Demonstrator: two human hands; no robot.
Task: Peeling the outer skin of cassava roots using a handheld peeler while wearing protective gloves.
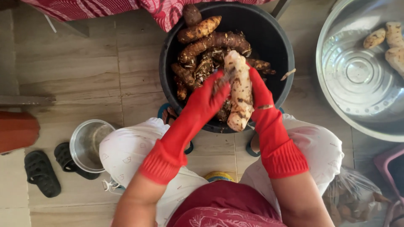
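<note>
Both my hands wear long red rubber gloves. My right hand (260, 93) grips a partly peeled pale cassava root (240, 90) over a black bucket (269, 33). My left hand (210, 94) is closed on a knife (225, 79) whose blade lies against the root's left side; the blade is blurred. Inside the bucket lie several unpeeled brown cassava roots (210, 42) and peel scraps.
A large steel basin (357, 71) at right holds peeled roots (393, 40). A small steel pot (87, 145) and black sandals (42, 172) sit at left on the tiled floor. A plastic bag (351, 197) lies at lower right, an orange-red object (17, 130) at far left.
</note>
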